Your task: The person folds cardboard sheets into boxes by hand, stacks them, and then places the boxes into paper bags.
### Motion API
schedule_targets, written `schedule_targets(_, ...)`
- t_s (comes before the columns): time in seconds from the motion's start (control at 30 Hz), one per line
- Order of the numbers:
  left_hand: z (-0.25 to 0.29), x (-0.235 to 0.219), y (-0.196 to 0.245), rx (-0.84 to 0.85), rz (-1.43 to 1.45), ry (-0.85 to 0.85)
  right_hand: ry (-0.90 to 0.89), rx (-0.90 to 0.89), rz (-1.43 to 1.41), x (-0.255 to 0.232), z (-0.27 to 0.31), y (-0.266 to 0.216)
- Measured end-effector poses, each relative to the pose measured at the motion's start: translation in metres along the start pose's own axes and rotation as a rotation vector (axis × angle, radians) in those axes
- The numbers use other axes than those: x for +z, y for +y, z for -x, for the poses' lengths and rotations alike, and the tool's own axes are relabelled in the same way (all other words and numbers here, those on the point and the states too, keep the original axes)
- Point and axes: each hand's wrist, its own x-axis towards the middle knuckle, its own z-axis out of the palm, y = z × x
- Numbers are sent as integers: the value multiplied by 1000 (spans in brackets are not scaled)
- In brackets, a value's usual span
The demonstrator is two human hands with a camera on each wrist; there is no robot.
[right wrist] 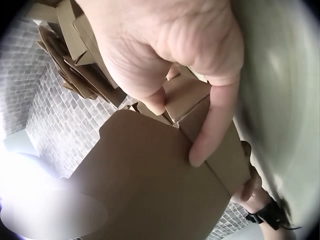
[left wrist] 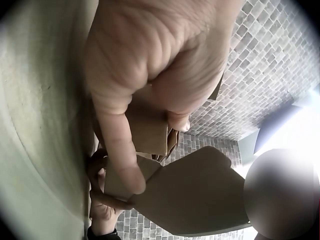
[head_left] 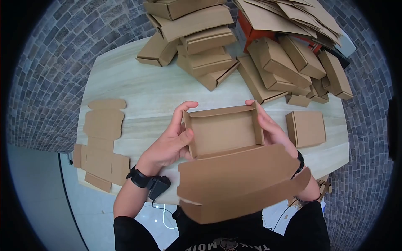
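An open cardboard box [head_left: 224, 131], its side walls folded up, is held level between both hands over the near part of the table. Its lid flap [head_left: 236, 173] hangs back toward the person's body. My left hand [head_left: 166, 144] grips the left wall, with the thumb over the rim and the other fingers outside. On the opposite side, my right hand [head_left: 273, 130] holds the right wall, fingers along its outer face. In the left wrist view one finger lies straight along the box under the lid [left wrist: 195, 192]. The right wrist view shows a finger against the box near the lid fold [right wrist: 135, 170].
A flat, unfolded cardboard blank [head_left: 102, 146] lies on the table [head_left: 142, 92] at left. One closed box [head_left: 307, 129] sits at right. Stacked boxes [head_left: 207, 42] stand at the back, more boxes [head_left: 284, 62] at back right, beside flat sheets [head_left: 293, 16] on a red container [head_left: 251, 33].
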Motion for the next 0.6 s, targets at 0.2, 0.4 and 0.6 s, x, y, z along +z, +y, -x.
schedule_targets(0.2,3,4,4,-28,104,-12,58,-44,53,11,5,-10)
schedule_targets(0.4,4,0,-4,97,37,-221,6,65,7,1,5,-10)
schedule_targets(0.6,2,5,-11,93,-300,-91,90,43,111,5,4,-9)
